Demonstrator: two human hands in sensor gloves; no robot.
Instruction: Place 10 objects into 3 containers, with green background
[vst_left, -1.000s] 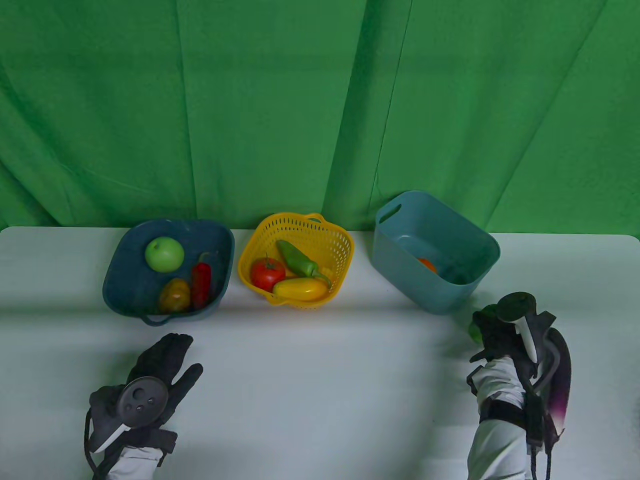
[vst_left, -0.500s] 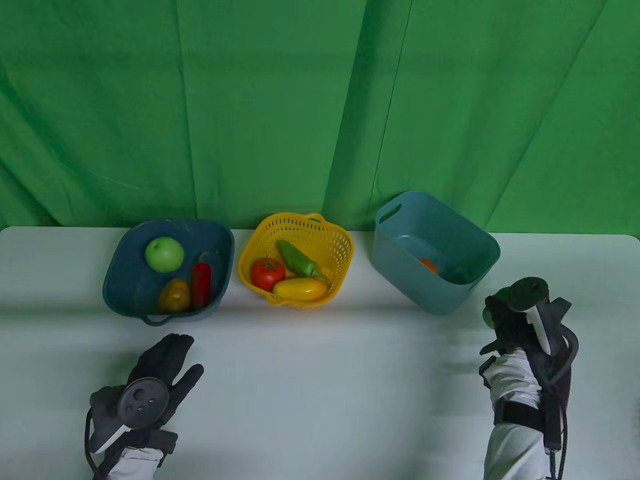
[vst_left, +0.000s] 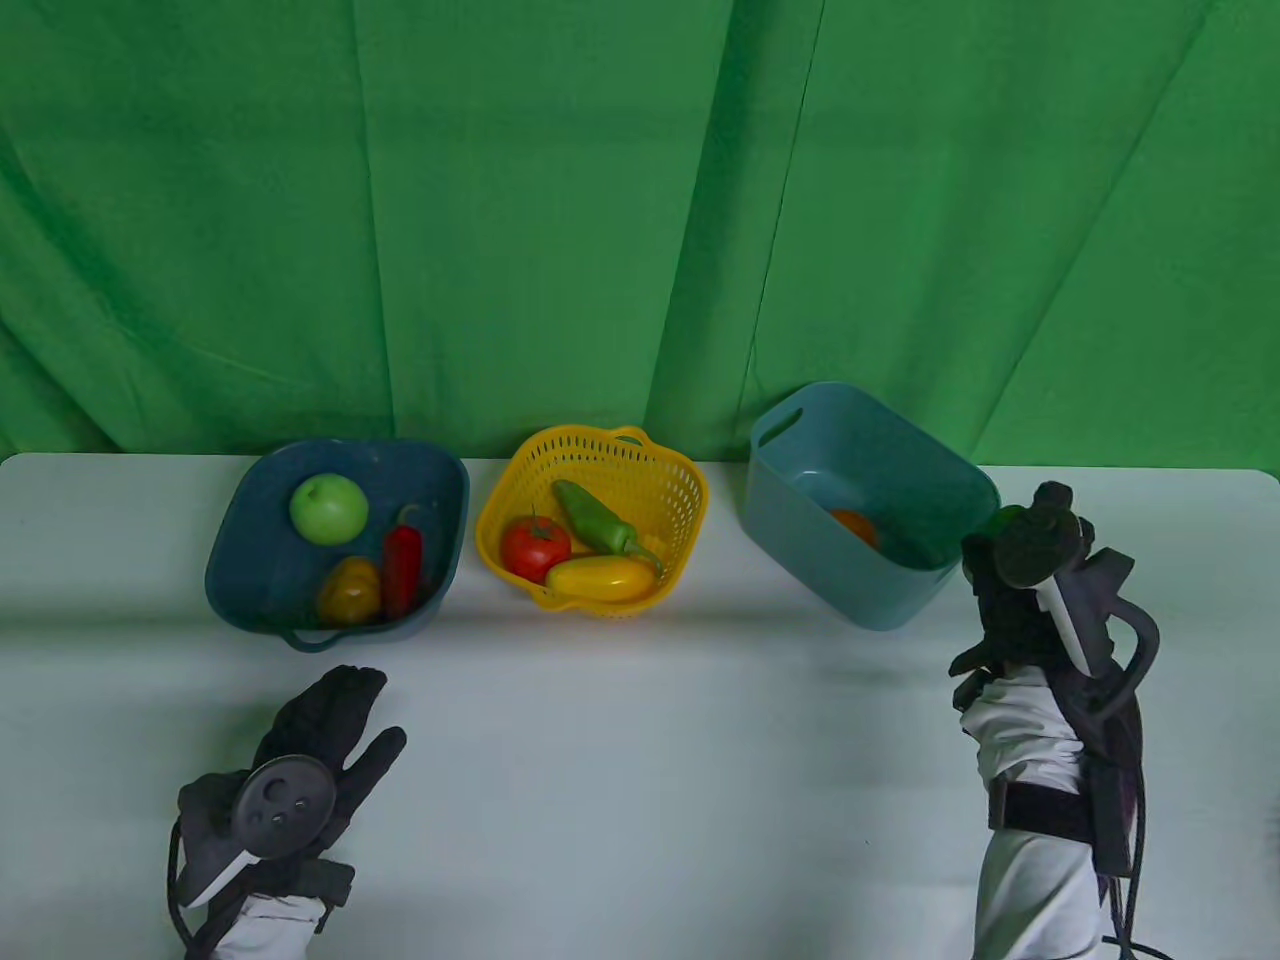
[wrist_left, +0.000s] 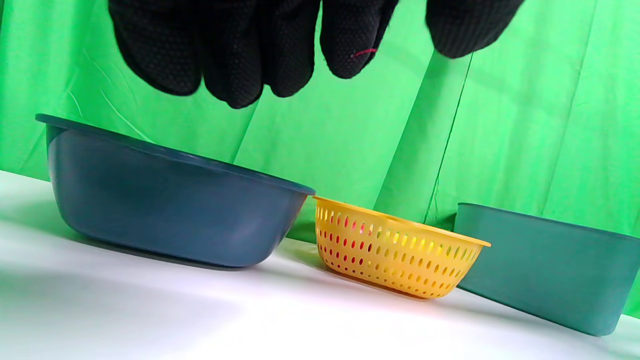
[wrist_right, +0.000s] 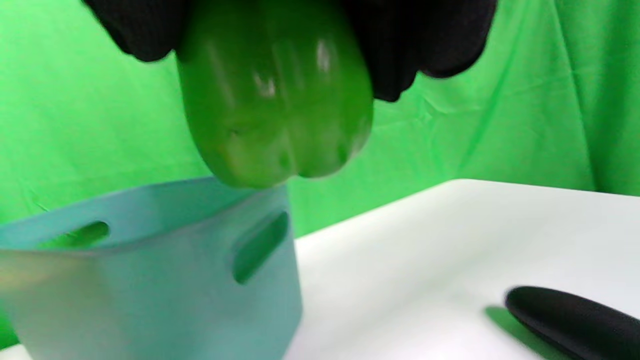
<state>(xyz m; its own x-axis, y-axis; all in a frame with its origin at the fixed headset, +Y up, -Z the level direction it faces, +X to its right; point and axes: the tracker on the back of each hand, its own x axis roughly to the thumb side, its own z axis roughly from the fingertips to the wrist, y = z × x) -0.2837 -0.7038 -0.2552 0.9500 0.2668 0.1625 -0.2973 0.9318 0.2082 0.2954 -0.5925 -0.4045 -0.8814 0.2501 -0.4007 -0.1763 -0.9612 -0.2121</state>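
Left hand (vst_left: 320, 735) sits at lower left of the table view, palm down on the white table (vst_left: 640, 760), fingers (wrist_left: 235, 55) stretched out loosely, gripping nothing. Above it, at middle left, a dark blue bowl (vst_left: 250, 560) contains a green apple (vst_left: 329, 508), a red chili (vst_left: 403, 568) and a brownish-yellow fruit (vst_left: 349, 590). At centre, a yellow basket (vst_left: 680, 500) contains a tomato (vst_left: 535, 545), a green chili (vst_left: 595, 518) and a yellow pepper (vst_left: 600, 577). Right of centre, a teal bin (vst_left: 800, 560) contains an orange item (vst_left: 855, 525). At middle right, right hand (vst_left: 1010, 610) is raised just beside the bin's right rim, fingers wrapped around a green bell pepper (wrist_right: 275, 110), which hangs above rim level. At lower right of the right wrist view, a dark object (wrist_right: 570, 320) lies on the table, kind not clear.
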